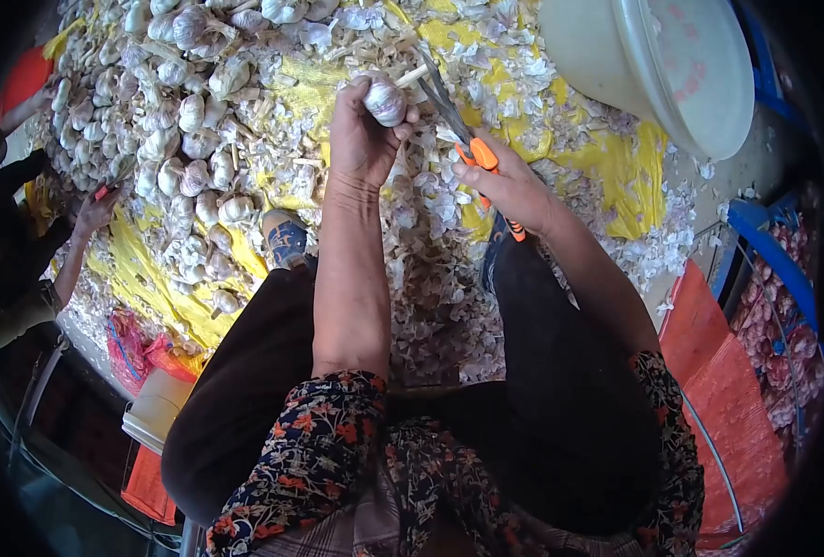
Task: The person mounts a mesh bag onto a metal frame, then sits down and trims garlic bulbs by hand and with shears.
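A garlic bulb (386,102), white with purple streaks, sits in my left hand (365,135), its pale stalk (413,76) pointing up to the right. My right hand (512,186) is wrapped round a pair of pruning shears (479,158) with orange and black handles. The dark blades reach up to the stalk and lie across or right beside it; I cannot tell whether they are open around it. To the left of my left hand spreads a large heap of garlic bulbs (194,111) with stalks. Loose papery skins (430,278) cover the ground beneath both hands.
Yellow sheeting (630,176) shows under the skins. A large whitish tub (616,56) stands at upper right. Red sacking (718,390) and netted garlic (783,316) lie on the right. At left are another person's hand (94,212) and a white bucket (156,408).
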Tool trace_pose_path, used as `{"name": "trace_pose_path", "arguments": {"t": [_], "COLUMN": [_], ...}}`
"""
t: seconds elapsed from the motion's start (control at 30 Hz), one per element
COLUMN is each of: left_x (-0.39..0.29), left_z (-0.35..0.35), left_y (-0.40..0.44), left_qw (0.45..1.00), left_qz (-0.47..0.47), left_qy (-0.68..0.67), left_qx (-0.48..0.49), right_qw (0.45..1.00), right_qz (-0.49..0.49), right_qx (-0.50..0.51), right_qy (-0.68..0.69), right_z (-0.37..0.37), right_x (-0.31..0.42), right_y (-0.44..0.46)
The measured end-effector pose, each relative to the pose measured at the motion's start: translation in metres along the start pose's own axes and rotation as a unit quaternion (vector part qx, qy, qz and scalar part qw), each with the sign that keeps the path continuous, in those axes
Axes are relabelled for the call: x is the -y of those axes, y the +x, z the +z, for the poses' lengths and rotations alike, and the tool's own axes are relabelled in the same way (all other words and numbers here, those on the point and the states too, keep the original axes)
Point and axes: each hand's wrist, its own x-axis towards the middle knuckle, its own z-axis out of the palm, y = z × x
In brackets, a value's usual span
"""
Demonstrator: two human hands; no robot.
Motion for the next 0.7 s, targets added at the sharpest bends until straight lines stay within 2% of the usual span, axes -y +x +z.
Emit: {"name": "trace_pose_path", "arguments": {"t": [0.07, 0.13, 0.23, 0.37, 0.47, 0.53, 0.57, 0.63, 0.67, 0.7], "left_x": [0.0, 0.0, 0.0, 0.0, -0.001, -0.001, -0.002, 0.0, 0.002, 0.001], "left_z": [0.003, 0.003, 0.008, 0.01, 0.011, 0.014, 0.011, 0.022, 0.026, 0.022], "left_y": [-0.002, -0.002, 0.0, 0.002, 0.002, 0.003, 0.003, -0.004, -0.007, -0.007], "left_qw": [1.0, 0.998, 0.996, 0.995, 0.994, 0.995, 0.996, 0.996, 0.995, 0.991], "left_qz": [-0.002, -0.01, 0.012, 0.002, -0.002, 0.005, -0.003, 0.029, 0.056, 0.05], "left_qy": [0.029, 0.058, 0.088, 0.096, 0.11, 0.087, 0.03, 0.02, 0.008, 0.002], "left_qx": [0.0, 0.011, 0.013, 0.011, 0.01, 0.054, 0.086, 0.082, 0.079, 0.12], "right_qw": [1.0, 0.998, 0.996, 0.998, 0.994, 0.973, 0.973, 0.901, 0.901, 0.816], "right_qz": [-0.02, -0.006, -0.039, -0.019, -0.022, -0.017, -0.02, 0.027, 0.029, -0.083], "right_qx": [0.005, -0.001, -0.025, -0.003, 0.015, -0.088, -0.088, -0.211, -0.212, -0.285], "right_qy": [0.012, -0.064, -0.075, -0.062, -0.106, -0.213, -0.214, -0.378, -0.377, -0.496], "right_z": [0.0, -0.004, -0.002, -0.007, -0.012, -0.014, -0.019, -0.034, -0.042, -0.049], "right_x": [0.001, 0.012, 0.006, 0.017, 0.007, 0.009, 0.009, 0.002, -0.006, -0.007], "right_y": [0.008, 0.012, 0.018, 0.015, 0.019, 0.022, 0.026, 0.037, 0.04, 0.041]}}
